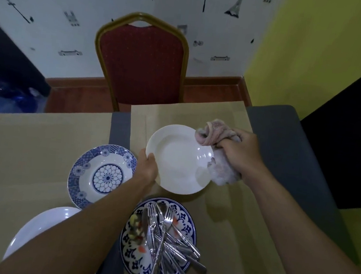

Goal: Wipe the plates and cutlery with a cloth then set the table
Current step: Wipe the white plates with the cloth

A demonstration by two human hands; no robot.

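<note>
Wiping of a round white plate (179, 159), gripped at its left rim by the curled fingers of the left hand (147, 167) and apparently raised over a tan table mat (25, 152). The right hand (239, 153) clutches a bunched, nubbly pinkish cloth (214, 132) against the plate's right rim. Likely hazard: the glossy glazed plate, held at one edge only, may lever out of the grip under cloth pressure and drop toward the blue-patterned plate (134, 265), where slim metal cutlery (167, 237) lies heaped, handles overhanging the rim.
</note>
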